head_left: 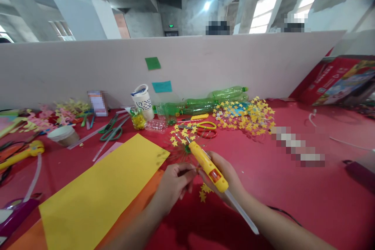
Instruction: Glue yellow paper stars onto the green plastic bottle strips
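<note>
My right hand (225,170) is wrapped round a yellow hot glue gun (208,166), with a long clear glue stick (241,213) poking out of its back end. The gun's nozzle points away from me. My left hand (177,183) is closed in a pinch close to my right fingers; whatever sits between its fingertips is too small to make out. Just beyond both hands lies a spray of thin strips around a green centre (187,148), tipped with yellow paper stars (175,137). A few more yellow stars (202,194) show beneath my right hand.
Yellow paper (102,191) overlaps orange paper on the left. Scissors (208,125), a yellow cutter (199,116), green plastic bottles (202,105) and a white cup (143,103) line the back. A star bunch (254,117) lies right; another glue gun (22,156) lies far left.
</note>
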Tool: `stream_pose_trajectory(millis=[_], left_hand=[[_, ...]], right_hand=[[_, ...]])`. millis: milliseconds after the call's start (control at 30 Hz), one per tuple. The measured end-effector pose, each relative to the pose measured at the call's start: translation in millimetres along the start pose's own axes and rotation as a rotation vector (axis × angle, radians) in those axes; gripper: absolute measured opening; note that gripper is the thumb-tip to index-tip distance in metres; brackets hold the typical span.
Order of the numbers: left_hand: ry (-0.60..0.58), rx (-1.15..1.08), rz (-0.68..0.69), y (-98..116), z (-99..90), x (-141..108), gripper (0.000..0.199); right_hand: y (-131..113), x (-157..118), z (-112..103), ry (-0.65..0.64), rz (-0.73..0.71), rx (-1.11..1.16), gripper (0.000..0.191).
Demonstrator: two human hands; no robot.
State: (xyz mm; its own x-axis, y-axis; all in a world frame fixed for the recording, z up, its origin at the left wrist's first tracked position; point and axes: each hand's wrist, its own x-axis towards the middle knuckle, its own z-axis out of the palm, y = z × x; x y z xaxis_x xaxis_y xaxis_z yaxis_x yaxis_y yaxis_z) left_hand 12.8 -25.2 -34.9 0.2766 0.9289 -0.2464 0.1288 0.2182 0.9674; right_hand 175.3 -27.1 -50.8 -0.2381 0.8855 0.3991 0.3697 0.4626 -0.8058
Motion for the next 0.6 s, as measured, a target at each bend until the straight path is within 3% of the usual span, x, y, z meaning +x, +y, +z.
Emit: stream_pose_trajectory(millis=[200,433,600], left_hand=[[0.031,0.138,0.096,0.2,5.1,-3.8,0.024],[0.017,0.043,0.027,-5.8,6.4,-3.0,0.019],[0.032,0.014,0.075,-4.7,3.5,-1.8,0.018]], right_hand=[[5.9,-2.6,10.6,0.034,0.062,0.040,0.010],[1.2,-2.7,13.3,0.096,0.096,0.129,0.009],[-5.4,-0.1,3.9,0.111,0.115,0.145,0.008]])
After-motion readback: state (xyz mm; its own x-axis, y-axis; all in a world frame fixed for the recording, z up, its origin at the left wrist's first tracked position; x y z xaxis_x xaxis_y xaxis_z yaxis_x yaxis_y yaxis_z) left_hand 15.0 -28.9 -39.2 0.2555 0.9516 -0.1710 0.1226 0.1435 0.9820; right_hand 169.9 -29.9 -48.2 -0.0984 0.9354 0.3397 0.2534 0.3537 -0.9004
